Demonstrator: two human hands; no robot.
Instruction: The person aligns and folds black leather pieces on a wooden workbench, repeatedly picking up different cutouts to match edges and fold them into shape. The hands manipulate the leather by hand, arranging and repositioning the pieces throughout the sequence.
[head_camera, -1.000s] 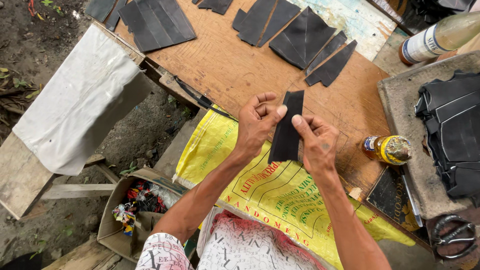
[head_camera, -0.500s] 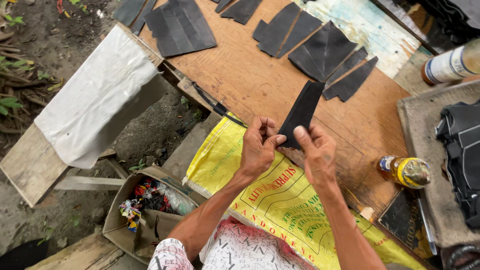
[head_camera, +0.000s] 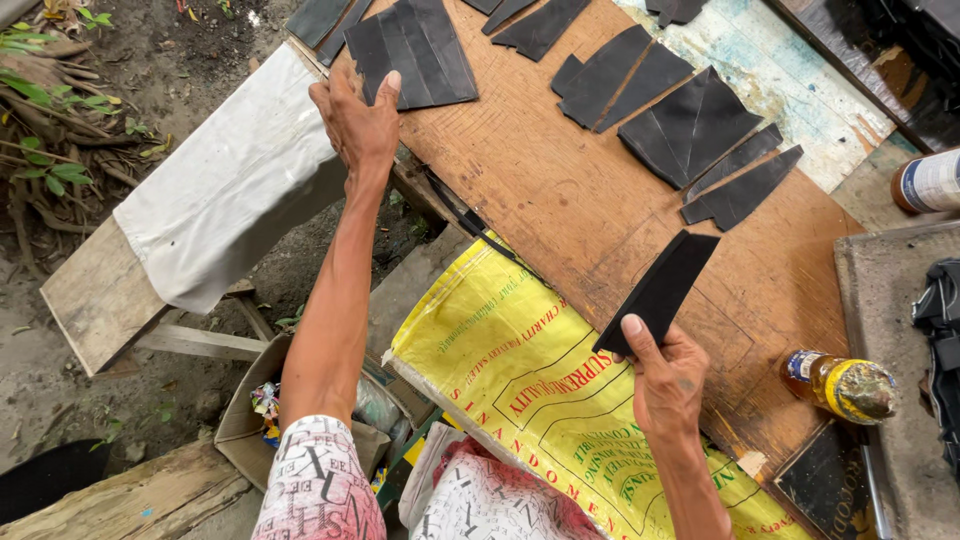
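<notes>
The right hand (head_camera: 665, 375) pinches a black strip (head_camera: 660, 290) upright over the bench's near edge, beside the yellow sack (head_camera: 500, 370). The left hand (head_camera: 358, 120), fingers spread, presses the black stack (head_camera: 420, 45) at the far-left corner; picking a piece looks underway, needing a clean single lift.

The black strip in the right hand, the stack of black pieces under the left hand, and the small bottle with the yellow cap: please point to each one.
black strip (head_camera: 662, 288), head view, middle of its flat face.
stack of black pieces (head_camera: 425, 50), head view, bare top sheet.
small bottle (head_camera: 838, 385), head view, its side.
</notes>
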